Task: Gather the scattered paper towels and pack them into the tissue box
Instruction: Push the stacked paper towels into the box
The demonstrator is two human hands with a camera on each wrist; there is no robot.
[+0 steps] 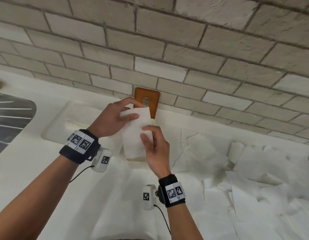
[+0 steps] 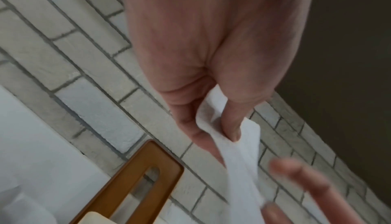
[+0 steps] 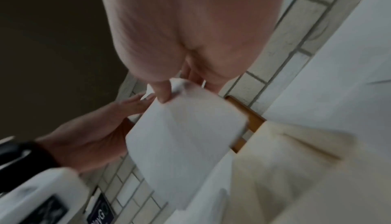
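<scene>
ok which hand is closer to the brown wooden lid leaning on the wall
Left. The left hand pinches the paper towel right in front of the wooden lid; the right hand holds the towel lower, nearer the person.

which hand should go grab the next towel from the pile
Right. The loose towels lie on the right of the counter, nearest the right hand. The left hand pinches the top of the held towel above the box and could probably lower it in alone.

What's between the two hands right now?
A folded paper towel, pinched by the left hand at its top and the right hand lower down, above the cream box. The head view shows it.
</scene>
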